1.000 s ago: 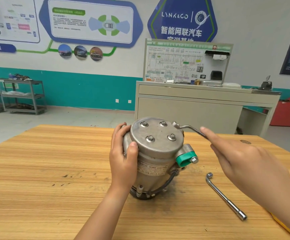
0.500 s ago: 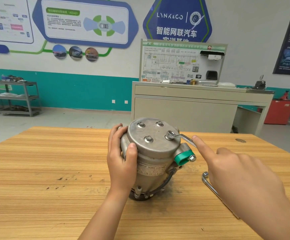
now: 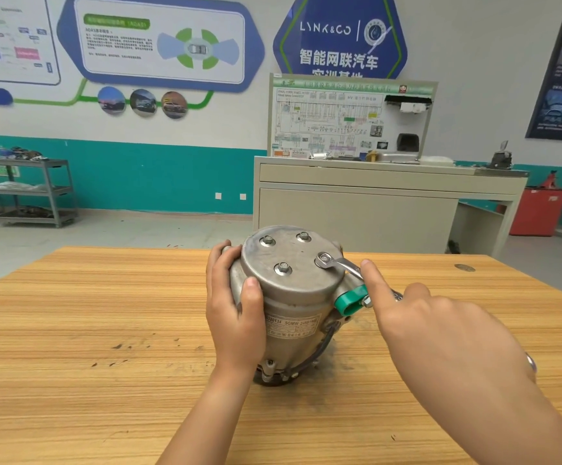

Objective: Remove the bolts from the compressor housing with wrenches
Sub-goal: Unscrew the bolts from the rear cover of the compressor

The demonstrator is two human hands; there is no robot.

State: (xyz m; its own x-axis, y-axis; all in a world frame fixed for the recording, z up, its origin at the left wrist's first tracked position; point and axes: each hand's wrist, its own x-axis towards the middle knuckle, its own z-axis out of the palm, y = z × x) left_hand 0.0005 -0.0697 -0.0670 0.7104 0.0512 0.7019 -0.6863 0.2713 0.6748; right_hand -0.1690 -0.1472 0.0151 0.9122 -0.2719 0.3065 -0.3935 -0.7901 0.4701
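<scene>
A grey metal compressor housing stands tilted on the wooden table, its round end cover facing me. Three bolts on that cover are bare. A silver ring wrench sits on the right front bolt, its handle running right and toward me. My left hand grips the housing's left side, thumb on the front. My right hand holds the wrench handle, index finger stretched along it; the remaining fingers are hidden behind the hand.
A green cap juts from the housing's right side, just under the wrench handle. Beyond the table stand a beige training bench with a wiring board, a grey shelf cart at the far left and a red cabinet at the right.
The wrench ring went from beside the housing's far right edge onto the right front bolt. My right hand came down and covers the L-shaped wrench lying on the table. My left hand kept its hold.
</scene>
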